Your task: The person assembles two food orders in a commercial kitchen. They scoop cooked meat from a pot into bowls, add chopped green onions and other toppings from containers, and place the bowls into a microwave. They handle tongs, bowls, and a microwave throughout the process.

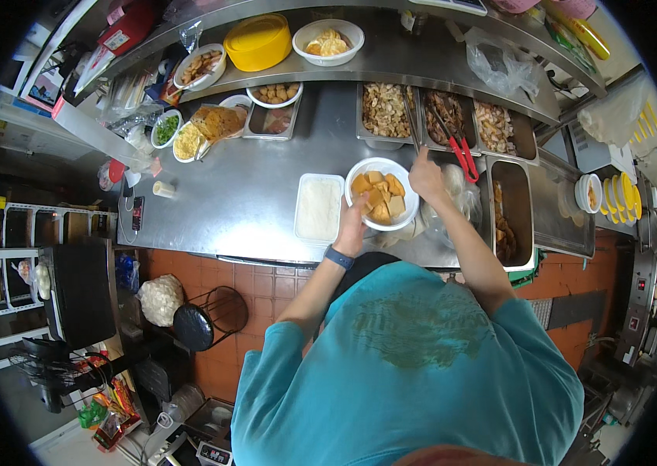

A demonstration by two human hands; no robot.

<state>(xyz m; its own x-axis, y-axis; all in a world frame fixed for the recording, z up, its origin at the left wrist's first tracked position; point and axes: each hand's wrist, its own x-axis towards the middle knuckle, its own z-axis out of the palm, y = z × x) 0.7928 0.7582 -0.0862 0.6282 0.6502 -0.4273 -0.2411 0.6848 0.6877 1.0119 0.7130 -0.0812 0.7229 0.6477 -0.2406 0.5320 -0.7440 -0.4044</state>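
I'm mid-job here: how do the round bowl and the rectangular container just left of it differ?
Shape: the round bowl is circular, while the rectangular container has straight sides and rounded corners.
Contents: the bowl holds golden-brown chunks; the container shows only plain white inside.
Handling: the left hand holds the bowl at its edge, while the container rests on the counter.
Shared: both are white.

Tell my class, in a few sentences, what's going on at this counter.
A person in a teal shirt works at a metal counter. Their left hand holds the left edge of a white bowl of tan chunks. Their right hand grips metal tongs reaching over a tray of pale chopped food. A white rectangular container sits left of the bowl; red-handled tongs rest unheld.
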